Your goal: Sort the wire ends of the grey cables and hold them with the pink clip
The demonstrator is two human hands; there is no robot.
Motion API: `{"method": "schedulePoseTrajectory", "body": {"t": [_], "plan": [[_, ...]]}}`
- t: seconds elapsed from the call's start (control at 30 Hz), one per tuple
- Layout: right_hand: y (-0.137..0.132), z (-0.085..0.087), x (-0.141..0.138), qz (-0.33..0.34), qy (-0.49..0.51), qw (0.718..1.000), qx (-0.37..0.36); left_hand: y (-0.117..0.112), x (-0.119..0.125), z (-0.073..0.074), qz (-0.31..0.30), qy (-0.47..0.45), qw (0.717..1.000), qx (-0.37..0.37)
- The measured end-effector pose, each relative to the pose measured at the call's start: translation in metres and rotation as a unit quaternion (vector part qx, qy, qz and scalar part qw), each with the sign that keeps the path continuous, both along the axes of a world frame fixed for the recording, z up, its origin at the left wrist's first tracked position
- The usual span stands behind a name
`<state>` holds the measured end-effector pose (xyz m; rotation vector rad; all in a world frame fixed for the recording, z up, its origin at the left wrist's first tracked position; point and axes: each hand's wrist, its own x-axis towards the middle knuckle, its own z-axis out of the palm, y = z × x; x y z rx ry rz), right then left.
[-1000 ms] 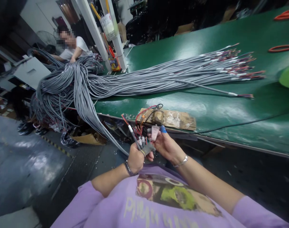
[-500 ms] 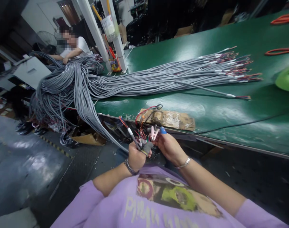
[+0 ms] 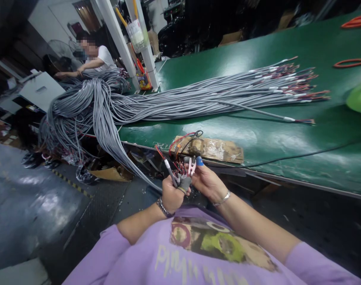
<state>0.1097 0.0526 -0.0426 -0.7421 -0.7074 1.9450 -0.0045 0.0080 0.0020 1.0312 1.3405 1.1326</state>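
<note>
My left hand (image 3: 171, 197) is closed around the end of a bundle of grey cables (image 3: 130, 160), with a grey cover on its thumb. Thin coloured wires (image 3: 179, 168), mostly red, fan out above that fist. One cable end (image 3: 168, 164) with a white band sticks up apart from the others. Close by on the right, my right hand (image 3: 208, 183) is pinched at a small pale pink clip-like tool (image 3: 192, 166) against the wires. Blue tape (image 3: 200, 161) covers one of its fingertips. The exact contact between tool and wires is too small to make out.
A green table (image 3: 287, 154) carries a long row of grey cables (image 3: 180, 99). A worn wooden block (image 3: 216, 149) with red and black leads lies at the near edge. A black cord (image 3: 290, 157) runs right. A co-worker (image 3: 101, 59) handles cables behind a white post (image 3: 143, 51).
My right hand has moved slightly left, bringing the pink tool closer to the left hand. The single banded cable end has shifted right. The co-worker's hands have moved left.
</note>
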Motion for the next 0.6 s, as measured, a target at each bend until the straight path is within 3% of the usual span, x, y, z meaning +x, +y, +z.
{"method": "schedulePoseTrajectory", "body": {"t": [0.33,0.6], "plan": [[-0.005,-0.001,0.0,-0.058,0.083,0.99,-0.096,-0.006,-0.007,-0.006,-0.005,-0.031,0.999,-0.013],[-0.017,-0.031,0.019,-0.051,0.07,0.99,-0.11,-0.006,-0.018,-0.03,-0.024,-0.108,0.992,-0.054]]}}
